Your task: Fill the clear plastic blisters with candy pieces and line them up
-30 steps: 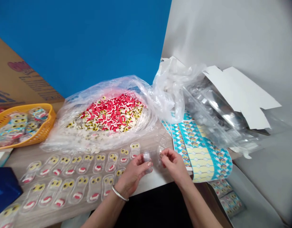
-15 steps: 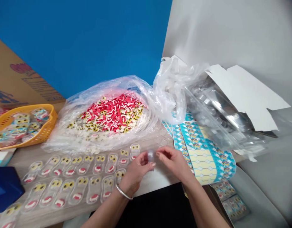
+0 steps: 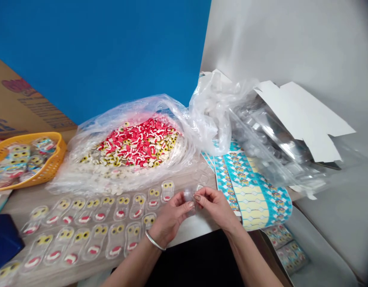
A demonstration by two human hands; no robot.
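My left hand, with a silver bangle at its wrist, pinches a clear plastic blister shell between thumb and fingers. The fingers of my right hand are pressed together at the shell's right side, gripping its edge. Left of my hands, filled blister shells lie in two rows, each with two yellow-and-black eyes and a red-and-white mouth piece. Just beyond my right fingertips lie more clear shells, hard to tell apart.
Behind the rows, a clear bag holds a heap of red, white and yellow pieces. A yellow basket with packs and a dark blue object are left. Printed card sheets, bagged clear plastic and white cardboard are right.
My right fingers have come closer to my left hand and onto the plastic shell, which shows more below the fingertips. The view has turned slightly, shifting the scene left.
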